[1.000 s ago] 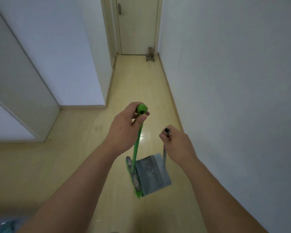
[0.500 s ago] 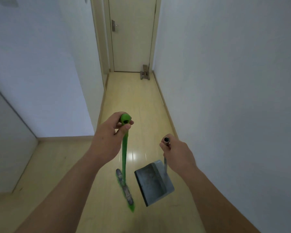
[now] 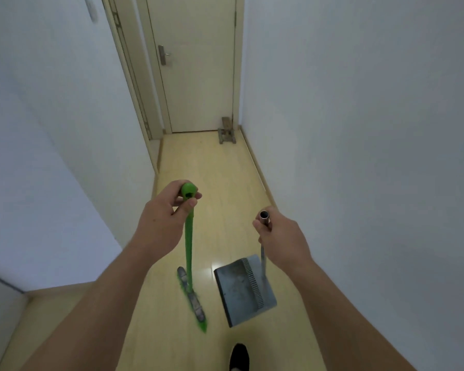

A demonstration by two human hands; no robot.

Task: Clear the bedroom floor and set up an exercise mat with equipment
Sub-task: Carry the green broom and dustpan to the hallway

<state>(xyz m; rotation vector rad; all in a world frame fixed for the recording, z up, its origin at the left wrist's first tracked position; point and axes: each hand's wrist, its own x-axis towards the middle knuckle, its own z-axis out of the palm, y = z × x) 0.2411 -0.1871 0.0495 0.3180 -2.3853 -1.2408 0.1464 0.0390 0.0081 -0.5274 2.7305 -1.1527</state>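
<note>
I stand in a narrow hallway with a pale wood floor (image 3: 214, 183). My left hand (image 3: 162, 223) grips the top of a green broom (image 3: 189, 253), whose grey and green head hangs just above the floor. My right hand (image 3: 281, 234) holds the metal handle of a grey dustpan (image 3: 241, 290), which hangs tilted to the right of the broom head. The two tools are apart, side by side. No exercise mat or equipment is in view.
A closed cream door (image 3: 196, 65) ends the hallway. A small wooden object (image 3: 227, 131) sits on the floor by its right corner. White walls (image 3: 359, 129) close in on both sides. A dark shoe (image 3: 239, 357) shows at the bottom edge.
I have walked forward down the hallway, and the door is nearer. The broom and dustpan have swung apart; both hands keep their grip.
</note>
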